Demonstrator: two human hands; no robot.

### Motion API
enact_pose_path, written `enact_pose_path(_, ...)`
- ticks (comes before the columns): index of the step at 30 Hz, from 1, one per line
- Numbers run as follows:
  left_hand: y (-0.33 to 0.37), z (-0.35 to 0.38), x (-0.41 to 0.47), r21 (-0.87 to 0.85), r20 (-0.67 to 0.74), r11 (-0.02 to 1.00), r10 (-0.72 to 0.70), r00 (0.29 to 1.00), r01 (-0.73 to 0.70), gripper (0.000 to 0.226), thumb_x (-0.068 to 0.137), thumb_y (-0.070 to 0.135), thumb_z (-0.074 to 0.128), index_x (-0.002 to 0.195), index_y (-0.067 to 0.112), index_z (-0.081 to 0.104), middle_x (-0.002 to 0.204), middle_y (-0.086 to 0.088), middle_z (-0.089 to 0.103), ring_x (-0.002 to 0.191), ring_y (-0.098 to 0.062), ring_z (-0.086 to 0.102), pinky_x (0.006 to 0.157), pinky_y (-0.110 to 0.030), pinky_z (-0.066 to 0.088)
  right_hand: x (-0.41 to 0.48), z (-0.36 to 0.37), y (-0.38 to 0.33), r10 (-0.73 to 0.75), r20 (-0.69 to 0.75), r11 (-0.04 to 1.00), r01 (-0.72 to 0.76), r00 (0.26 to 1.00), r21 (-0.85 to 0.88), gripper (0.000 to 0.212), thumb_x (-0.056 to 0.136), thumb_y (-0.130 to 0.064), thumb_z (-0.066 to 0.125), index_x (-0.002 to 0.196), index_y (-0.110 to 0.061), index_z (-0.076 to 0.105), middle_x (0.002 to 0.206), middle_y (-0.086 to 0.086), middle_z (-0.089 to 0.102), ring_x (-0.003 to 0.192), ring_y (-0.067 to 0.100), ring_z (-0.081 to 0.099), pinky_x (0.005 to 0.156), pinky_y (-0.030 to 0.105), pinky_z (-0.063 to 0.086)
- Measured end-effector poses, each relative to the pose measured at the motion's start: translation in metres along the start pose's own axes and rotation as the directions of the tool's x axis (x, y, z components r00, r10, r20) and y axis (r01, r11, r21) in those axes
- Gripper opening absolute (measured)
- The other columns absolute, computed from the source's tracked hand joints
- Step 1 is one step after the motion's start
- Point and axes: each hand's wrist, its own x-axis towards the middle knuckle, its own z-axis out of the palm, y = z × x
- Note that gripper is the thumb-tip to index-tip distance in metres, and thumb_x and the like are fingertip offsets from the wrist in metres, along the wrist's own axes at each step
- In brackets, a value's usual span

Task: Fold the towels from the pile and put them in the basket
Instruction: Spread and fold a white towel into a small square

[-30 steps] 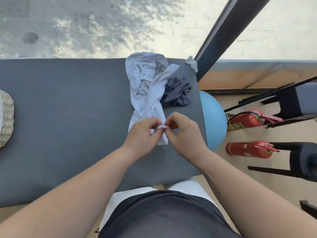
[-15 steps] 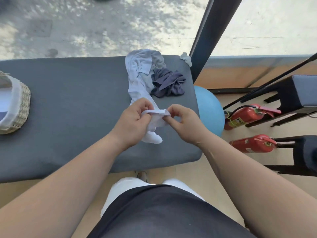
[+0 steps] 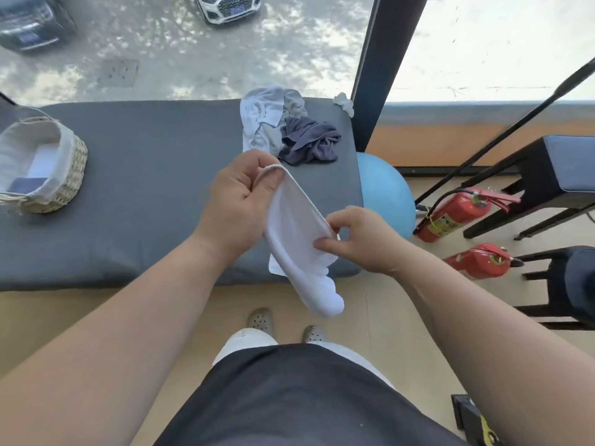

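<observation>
Lifted clear, limp white towel [image 3: 294,243] stretches from left hand [image 3: 236,201] to right hand [image 3: 365,241].

Very little writing can be read here. The white car [image 3: 225,8] outside the window carries a badge of linked rings [image 3: 237,0] on its grille, which looks like the Audi sign. Under it sits a blue number plate [image 3: 237,10], but its characters are too blurred to read. The dark car [image 3: 32,24] at the left also has a blue plate [image 3: 28,37], and it is not legible either. The upper fire extinguisher [image 3: 457,214] on the floor bears a yellow label [image 3: 446,222] with dark print, too small to make out. No other text, number or sign can be read.
</observation>
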Motion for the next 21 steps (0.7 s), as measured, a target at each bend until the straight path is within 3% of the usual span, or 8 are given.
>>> enact_pose_path(2,-0.004,-0.015,-0.006,0.049,-0.102,0.999,0.01,0.995,-0.005,0.012,0.1,0.02,0.057,0.088,0.019,0.06,0.077,-0.008,0.051,0.071,-0.014,0.045,0.064,-0.025,0.038,-0.003,0.013,0.014,0.051,0.08,0.996,-0.045,0.995,-0.073,0.037,0.085,-0.033,0.074,0.066,-0.01,0.052,0.065,0.007,0.053,0.076,0.027,0.048,0.071,0.041,0.043)
enact_pose_path(6,-0.033,-0.057,-0.02,0.22,-0.228,0.975,0.018,0.974,0.033,0.013,0.099,0.022,0.057,0.088,0.015,0.061,0.074,0.0,0.052,0.068,-0.008,0.044,0.063,-0.02,0.038,-0.007,0.039,0.034,0.204,0.15,0.933,-0.146,0.967,-0.329,0.038,0.087,-0.036,0.07,0.062,-0.025,0.043,0.063,-0.007,0.047,0.084,0.023,0.042,0.067,0.036,0.036)
enact_pose_path(9,-0.075,-0.09,-0.025,0.296,-0.312,0.941,-0.064,0.948,0.161,0.018,0.099,0.024,0.055,0.085,0.014,0.058,0.072,0.002,0.051,0.064,-0.008,0.042,0.059,-0.019,0.036,-0.005,0.052,0.043,0.304,0.128,0.837,-0.201,0.944,-0.509,0.034,0.09,-0.038,0.064,0.066,-0.025,0.044,0.068,-0.011,0.048,0.092,0.023,0.043,0.071,0.036,0.04)
enact_pose_path(13,-0.139,-0.133,-0.037,0.274,-0.453,0.881,-0.234,0.86,0.384,0.018,0.1,0.025,0.051,0.086,0.015,0.055,0.07,0.008,0.048,0.063,-0.01,0.042,0.062,-0.026,0.036,-0.005,0.073,0.05,0.427,0.127,0.747,-0.27,0.895,-0.607,0.019,0.095,-0.036,0.058,0.077,-0.031,0.053,0.078,-0.012,0.054,0.095,0.021,0.044,0.075,0.035,0.037)
enact_pose_path(16,-0.172,-0.156,-0.048,0.333,-0.462,0.822,-0.285,0.84,0.463,0.019,0.101,0.025,0.05,0.089,0.011,0.057,0.074,0.002,0.051,0.069,-0.018,0.043,0.059,-0.027,0.036,-0.007,0.1,0.046,0.478,0.084,0.758,-0.363,0.874,-0.543,0.014,0.101,-0.032,0.049,0.089,-0.025,0.054,0.084,-0.003,0.057,0.098,0.027,0.051,0.072,0.036,0.037)
enact_pose_path(19,-0.197,-0.175,-0.054,0.38,-0.44,0.755,-0.36,0.823,0.533,0.02,0.101,0.024,0.049,0.091,0.009,0.059,0.078,0.0,0.054,0.073,-0.022,0.046,0.059,-0.031,0.033,0.001,0.129,0.027,0.495,-0.011,0.838,-0.481,0.869,-0.257,0.012,0.103,-0.028,0.046,0.097,-0.018,0.051,0.08,0.004,0.06,0.08,0.03,0.054,0.064,0.036,0.038)
enact_pose_path(21,-0.214,-0.186,-0.057,0.377,-0.424,0.701,-0.451,0.786,0.605,0.02,0.1,0.024,0.048,0.092,0.009,0.06,0.084,-0.003,0.057,0.075,-0.024,0.048,0.054,-0.029,0.034,0.007,0.143,0.015,0.486,-0.068,0.851,-0.489,0.871,-0.193,0.01,0.103,-0.029,0.043,0.097,-0.022,0.048,0.075,0.002,0.058,0.071,0.028,0.053,0.058,0.035,0.035)
